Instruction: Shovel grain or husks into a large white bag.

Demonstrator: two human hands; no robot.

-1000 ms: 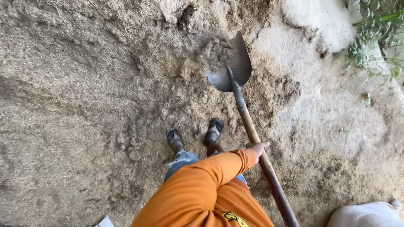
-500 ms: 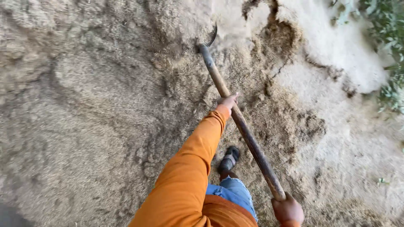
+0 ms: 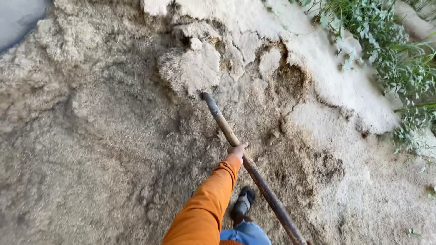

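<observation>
Sand-heaped, the long wooden-handled shovel (image 3: 245, 161) slants from its loaded blade up-left down toward lower right, the left hand (image 3: 238, 150) closed around mid-shaft, the right hand out of frame, over damp sandy ground (image 3: 91, 149) beside green weeds (image 3: 386, 50).

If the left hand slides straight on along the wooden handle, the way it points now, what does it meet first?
Probably the shovel blade, heaped with sand, at the top of the handle. From the left hand up to it, the handle looks bare; depth is hard to judge.
</observation>
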